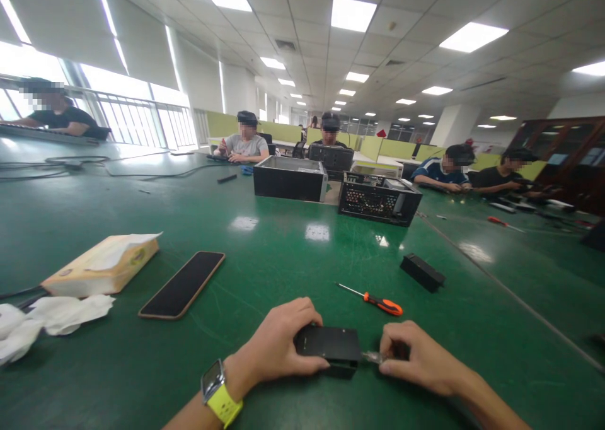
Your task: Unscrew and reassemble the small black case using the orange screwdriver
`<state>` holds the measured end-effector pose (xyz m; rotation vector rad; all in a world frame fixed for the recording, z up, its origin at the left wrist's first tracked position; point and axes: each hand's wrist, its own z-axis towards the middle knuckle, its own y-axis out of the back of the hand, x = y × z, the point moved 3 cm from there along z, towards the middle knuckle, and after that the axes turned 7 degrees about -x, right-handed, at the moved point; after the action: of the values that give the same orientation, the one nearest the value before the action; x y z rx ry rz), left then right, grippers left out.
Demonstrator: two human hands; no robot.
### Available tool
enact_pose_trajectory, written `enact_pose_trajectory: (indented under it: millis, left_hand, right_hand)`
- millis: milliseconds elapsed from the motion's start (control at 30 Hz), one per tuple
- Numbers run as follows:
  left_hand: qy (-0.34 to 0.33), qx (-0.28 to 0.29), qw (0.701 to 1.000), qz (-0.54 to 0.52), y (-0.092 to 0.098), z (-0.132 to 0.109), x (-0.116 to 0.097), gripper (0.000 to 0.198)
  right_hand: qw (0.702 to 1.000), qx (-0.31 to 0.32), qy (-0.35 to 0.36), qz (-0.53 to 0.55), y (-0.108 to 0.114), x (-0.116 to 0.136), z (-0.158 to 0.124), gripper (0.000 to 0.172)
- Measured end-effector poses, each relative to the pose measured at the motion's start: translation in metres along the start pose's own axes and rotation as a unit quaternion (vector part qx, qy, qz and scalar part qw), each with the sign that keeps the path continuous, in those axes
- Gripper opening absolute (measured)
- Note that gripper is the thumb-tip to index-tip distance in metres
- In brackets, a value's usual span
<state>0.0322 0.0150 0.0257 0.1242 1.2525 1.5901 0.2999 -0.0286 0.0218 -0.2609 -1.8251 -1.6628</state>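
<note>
Two hands meet at the black box on the bench: my left hand clamps its left end, and my right hand fingers pinch a metal plug at its right end. A screwdriver lies just beyond the box. I judge this a seating step, and the next move calls for a straight push with the box held still

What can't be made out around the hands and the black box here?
Head view: the metal piece between the black box and the right hand is too small to identify; the fingertips cover its end.
Head view: the box's left end is hidden under the left hand and its grip.
Head view: the screwdriver tip is too small to tell its type.
Head view: the crumpled tissues run off the left edge.
</note>
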Motion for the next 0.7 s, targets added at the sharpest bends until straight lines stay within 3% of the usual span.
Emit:
enact_pose_trajectory:
  millis: [133, 267, 367, 567, 700]
  left_hand:
    - [0.004, 0.005, 1.0, -0.01, 0.002, 0.0, -0.002, 0.038]
    - [0.011, 0.012, 1.0, -0.02, 0.004, -0.001, -0.002, 0.038]
    - [0.017, 0.021, 0.999, -0.038, 0.005, -0.001, 0.0, 0.041]
    - [0.018, 0.033, 0.998, -0.041, 0.002, 0.0, 0.002, 0.042]
    - [0.024, 0.027, 0.998, -0.053, -0.001, -0.001, 0.003, 0.044]
  right_hand:
    - [1.0, -0.013, -0.012, 0.018, 0.009, -0.019, 0.003, 0.015]
    - [0.996, -0.08, -0.029, -0.026, 0.016, -0.044, 0.01, 0.019]
    - [0.993, -0.098, -0.026, -0.057, 0.014, -0.047, 0.013, 0.017]
    - [0.976, -0.195, 0.007, -0.092, 0.011, -0.011, 0.01, 0.029]
    - [0.985, -0.148, 0.085, -0.023, -0.013, 0.023, 0.01, 0.051]
